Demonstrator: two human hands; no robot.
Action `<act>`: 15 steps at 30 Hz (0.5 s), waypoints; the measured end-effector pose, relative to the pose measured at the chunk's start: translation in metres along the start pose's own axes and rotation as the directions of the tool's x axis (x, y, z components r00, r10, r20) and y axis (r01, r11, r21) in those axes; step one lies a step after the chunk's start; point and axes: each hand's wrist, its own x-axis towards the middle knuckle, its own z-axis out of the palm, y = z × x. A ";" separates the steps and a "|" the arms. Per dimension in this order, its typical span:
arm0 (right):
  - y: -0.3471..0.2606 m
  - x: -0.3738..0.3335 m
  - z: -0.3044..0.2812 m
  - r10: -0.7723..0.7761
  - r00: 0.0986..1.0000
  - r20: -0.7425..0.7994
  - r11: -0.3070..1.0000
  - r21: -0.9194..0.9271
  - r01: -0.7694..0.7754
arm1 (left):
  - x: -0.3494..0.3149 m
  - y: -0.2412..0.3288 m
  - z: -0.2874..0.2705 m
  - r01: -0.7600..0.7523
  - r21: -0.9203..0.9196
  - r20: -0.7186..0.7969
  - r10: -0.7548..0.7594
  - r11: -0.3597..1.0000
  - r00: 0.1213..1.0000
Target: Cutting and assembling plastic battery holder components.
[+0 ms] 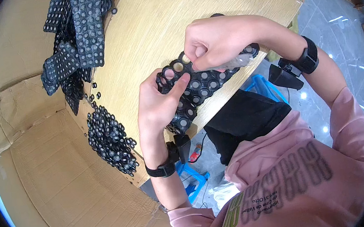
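A black sheet of joined rings (200, 85), many filled with grey round discs, lies bent near the table's front edge. My left hand (159, 103) grips its left end, thumb pressed on top and fingers round the outer edge. Several rings at the upper left are see-through, with skin and table showing through them. Over the sheet's upper middle, my right hand (215, 43) is closed in a pinch, knuckles up. What its fingertips hold is hidden. A strip of clear plastic film (243, 60) sticks out beneath that hand.
On the wooden table (150, 32), a stack of similar black sheets (88, 30) stands at the far left. Nearer lies a heap of small loose black pieces (109, 137). Cardboard (63, 172) borders the left side. A blue stool (264, 87) shows below the front edge.
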 end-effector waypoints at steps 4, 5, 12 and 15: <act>0.001 0.001 0.001 -0.001 1.000 0.004 1.000 0.004 0.001 | 0.002 -0.005 -0.003 -0.023 0.027 0.034 0.022 0.999 0.999; -0.001 0.001 0.001 0.006 1.000 0.001 1.000 -0.009 -0.006 | 0.001 -0.004 -0.003 -0.021 0.040 0.037 0.019 0.999 0.999; -0.003 0.000 0.003 0.039 0.999 -0.025 0.999 -0.014 -0.039 | 0.001 -0.003 0.001 -0.067 -0.019 0.033 0.068 0.998 0.997; -0.002 0.001 0.004 0.036 0.999 -0.012 0.998 -0.052 -0.036 | -0.002 0.000 0.000 -0.071 0.023 0.043 0.070 0.997 0.997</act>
